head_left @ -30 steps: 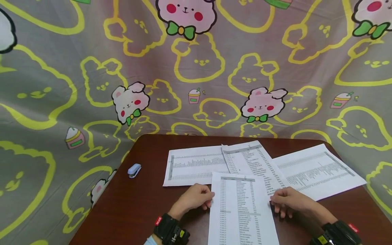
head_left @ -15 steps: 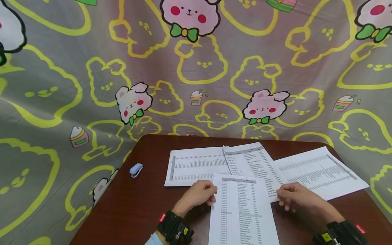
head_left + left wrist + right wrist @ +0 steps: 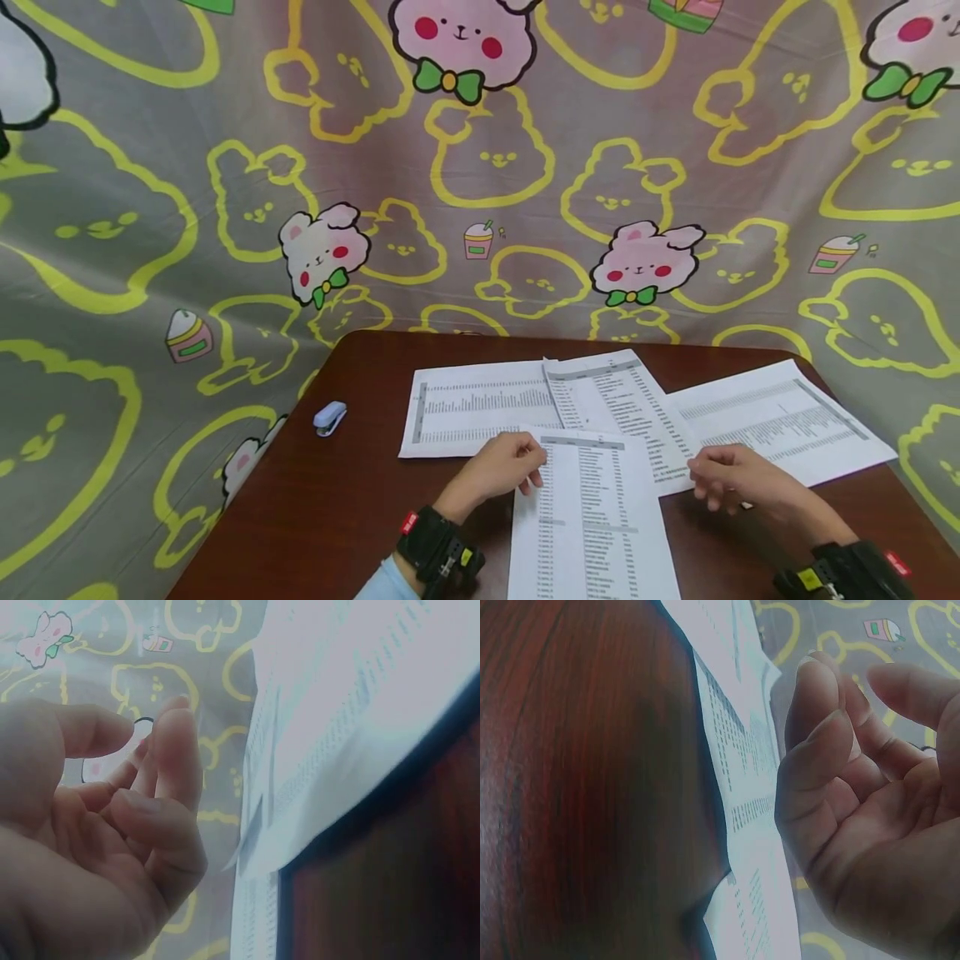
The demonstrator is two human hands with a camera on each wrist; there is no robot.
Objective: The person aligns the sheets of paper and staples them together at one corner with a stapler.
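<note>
My left hand [image 3: 497,472] hovers over the upper left edge of the nearest printed sheet of paper [image 3: 600,521]. In the left wrist view its fingers [image 3: 178,757] bend loosely, with a gap to the thumb and nothing held. To the right of that sheet, my right hand [image 3: 750,485] is above the table near the right-hand printed sheet [image 3: 787,417]. Its fingers [image 3: 814,697] are also loosely bent in the right wrist view, and nothing sits between them and the thumb. A slanted middle sheet [image 3: 607,392] lies partly under the nearest one and overlaps a left sheet [image 3: 480,408].
A small pale blue stapler [image 3: 328,418] lies on the left side of the dark brown table [image 3: 300,508]. Behind the table hangs a grey cloth [image 3: 495,167] with cartoon prints. Both wrists wear black camera straps [image 3: 441,550].
My left hand has come off the nearest sheet's left edge and moved up and right over it. The right hand has drawn away from its right edge, to the right. The sheets stay put.
</note>
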